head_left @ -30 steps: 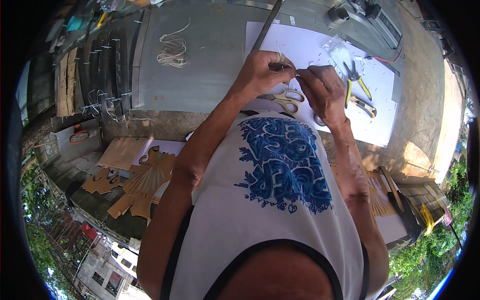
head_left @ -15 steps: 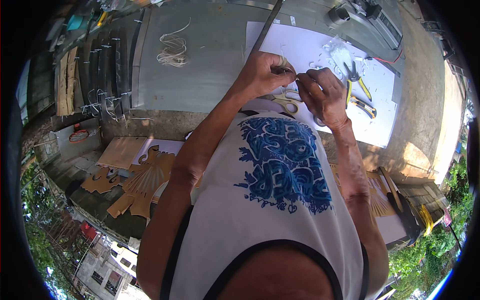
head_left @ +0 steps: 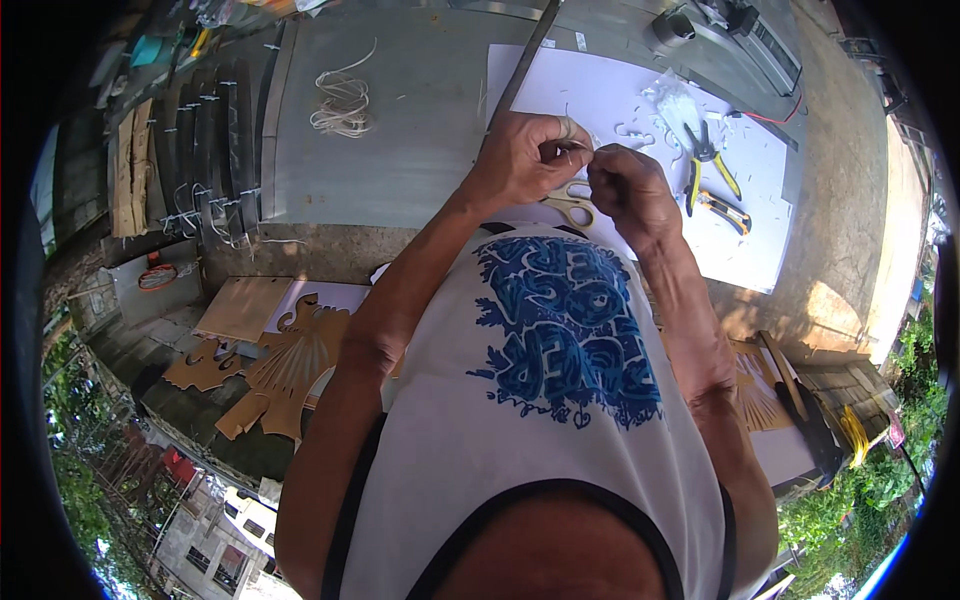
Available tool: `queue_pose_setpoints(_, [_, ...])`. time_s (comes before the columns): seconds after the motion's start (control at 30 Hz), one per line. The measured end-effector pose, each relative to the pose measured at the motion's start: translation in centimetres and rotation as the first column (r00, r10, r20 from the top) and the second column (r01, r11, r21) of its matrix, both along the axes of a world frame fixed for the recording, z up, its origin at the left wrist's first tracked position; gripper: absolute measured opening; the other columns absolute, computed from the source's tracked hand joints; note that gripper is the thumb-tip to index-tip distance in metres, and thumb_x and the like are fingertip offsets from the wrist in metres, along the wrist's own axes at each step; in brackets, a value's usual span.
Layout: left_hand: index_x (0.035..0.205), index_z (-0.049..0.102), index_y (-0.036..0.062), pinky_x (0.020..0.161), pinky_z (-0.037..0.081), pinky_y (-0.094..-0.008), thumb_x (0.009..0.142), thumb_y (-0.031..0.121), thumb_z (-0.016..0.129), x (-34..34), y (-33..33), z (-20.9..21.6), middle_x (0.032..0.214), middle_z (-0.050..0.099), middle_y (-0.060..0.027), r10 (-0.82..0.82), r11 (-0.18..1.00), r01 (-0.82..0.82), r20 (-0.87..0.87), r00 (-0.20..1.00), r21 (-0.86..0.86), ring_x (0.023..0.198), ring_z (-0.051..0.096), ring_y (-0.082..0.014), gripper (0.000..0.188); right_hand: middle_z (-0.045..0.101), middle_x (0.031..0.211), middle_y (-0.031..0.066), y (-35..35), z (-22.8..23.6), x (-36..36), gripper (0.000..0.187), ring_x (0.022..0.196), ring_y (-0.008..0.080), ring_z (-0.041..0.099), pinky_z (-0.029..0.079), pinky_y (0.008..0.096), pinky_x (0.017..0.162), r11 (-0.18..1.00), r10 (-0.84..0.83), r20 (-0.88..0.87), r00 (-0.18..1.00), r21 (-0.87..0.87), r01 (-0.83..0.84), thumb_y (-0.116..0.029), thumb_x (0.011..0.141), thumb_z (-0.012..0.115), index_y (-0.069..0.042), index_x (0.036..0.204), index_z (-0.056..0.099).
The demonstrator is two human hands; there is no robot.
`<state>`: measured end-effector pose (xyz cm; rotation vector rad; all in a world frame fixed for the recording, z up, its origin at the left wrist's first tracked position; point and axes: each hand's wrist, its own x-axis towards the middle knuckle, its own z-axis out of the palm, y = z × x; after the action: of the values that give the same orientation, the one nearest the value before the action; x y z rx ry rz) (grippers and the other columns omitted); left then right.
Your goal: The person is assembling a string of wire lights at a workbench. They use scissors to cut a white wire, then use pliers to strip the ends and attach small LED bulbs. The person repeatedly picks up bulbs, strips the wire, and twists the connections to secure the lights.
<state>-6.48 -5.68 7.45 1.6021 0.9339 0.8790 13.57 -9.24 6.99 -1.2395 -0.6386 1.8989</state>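
Observation:
My left hand (head_left: 527, 158) and my right hand (head_left: 634, 190) are close together above a white sheet (head_left: 755, 245), their fingertips nearly touching. Both are closed in a pinch. Thin white cord shows at the left fingers, and the bit between the fingertips is too small to make out fully. A long dark strip (head_left: 528, 62) runs from behind my left hand toward the far edge. Scissors with gold-coloured handles (head_left: 573, 206) lie just below the hands. Right of my right hand are yellow-and-black pliers (head_left: 706, 165) and a yellow-and-black utility knife (head_left: 724, 212).
A loose coil of white cord (head_left: 342, 108) lies on the grey metal tabletop (head_left: 400, 175). A clear plastic bag (head_left: 674, 103) and small white scraps are on the sheet. Dark strips with white ties (head_left: 225, 150) hang at the left. Brown cut-out panels (head_left: 295, 350) lie lower left.
My right hand has curled its fingers tighter and turned slightly, staying by the left fingertips. My left hand has shifted only a little. The tools have not moved.

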Motion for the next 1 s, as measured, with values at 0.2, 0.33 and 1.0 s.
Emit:
queue_pose_setpoints(0.2, [0.094, 0.075, 0.0004, 0.062, 0.051, -0.0216, 0.086, 0.011, 0.073, -1.3, 0.4, -0.8, 0.08, 0.073, -0.0046, 0.008, 0.989, 0.003, 0.072, 0.997, -0.147, 0.068, 0.065, -0.0074, 0.013, 0.068, 0.09, 0.0068, -0.5, 0.7, -1.0, 0.021, 0.079, 0.0168, 0.065, 0.051, 0.0293, 0.063, 0.762, -0.188, 0.615, 0.766, 0.584, -0.281, -0.013, 0.093, 0.068, -0.004, 0.111, 0.067])
queue_pose_setpoints(0.33, [0.095, 0.075, -0.0004, 0.064, 0.052, -0.0216, 0.087, 0.01, 0.073, -1.5, 0.4, -0.8, 0.082, 0.072, -0.0059, -0.012, 0.974, 0.035, 0.102, 0.995, -0.225, 0.07, 0.066, -0.0086, 0.014, 0.066, 0.101, 0.0089, -0.7, 1.2, -1.1, 0.029, 0.082, 0.0257, 0.067, 0.055, 0.0365, 0.069, 0.484, -0.412, 0.708, 0.574, 0.703, -0.521, -0.001, 0.079, 0.076, -0.006, 0.107, 0.068])
queue_pose_setpoints(1.0, [0.09, 0.074, 0.0002, 0.053, 0.043, -0.0208, 0.085, 0.009, 0.074, -0.4, -0.5, 0.5, 0.071, 0.069, -0.0009, 0.087, 0.994, -0.087, -0.015, 0.996, -0.068, 0.057, 0.056, -0.0036, 0.01, 0.057, 0.078, 0.0027, -0.7, 2.5, -1.3, 0.019, 0.063, 0.0099, 0.05, 0.036, 0.0239, 0.051, 0.997, -0.028, -0.016, 0.999, -0.072, 0.027, -0.02, 0.093, 0.068, -0.004, 0.099, 0.063])
